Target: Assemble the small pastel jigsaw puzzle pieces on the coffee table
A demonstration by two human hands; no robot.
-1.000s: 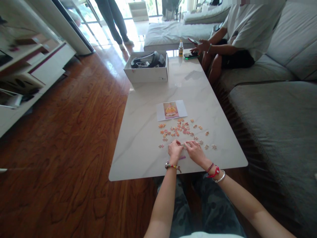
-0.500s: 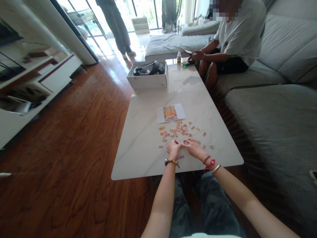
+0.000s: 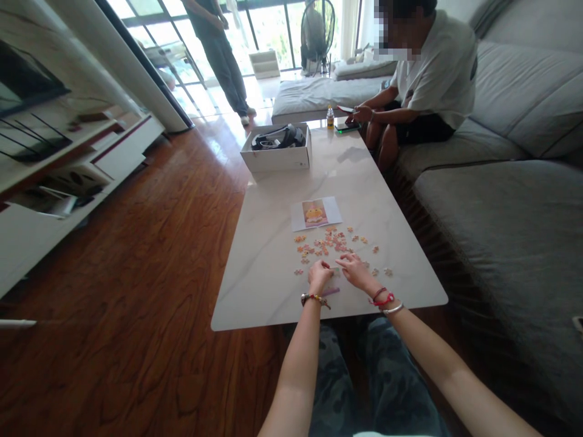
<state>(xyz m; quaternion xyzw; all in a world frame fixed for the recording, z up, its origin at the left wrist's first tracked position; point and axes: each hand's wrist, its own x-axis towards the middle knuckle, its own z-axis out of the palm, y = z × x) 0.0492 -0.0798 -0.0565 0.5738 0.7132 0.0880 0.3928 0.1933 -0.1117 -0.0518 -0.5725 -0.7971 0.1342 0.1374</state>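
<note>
Several small pink and orange puzzle pieces lie scattered on a white marble table. My left hand and my right hand rest side by side at the near edge of the scatter, fingers curled and pinched together on small pieces between them; what exactly they pinch is too small to make out. A reference picture of a yellow figure lies just beyond the pieces. A thin pink strip lies by my left wrist.
A white box with a black headset stands at the table's far end, with a small bottle and a phone beyond. A seated person occupies the grey sofa on the right. Another person stands by the windows.
The view has tilted up, showing more of the room. Both hands stay together at the near pieces, with only small finger movements.
</note>
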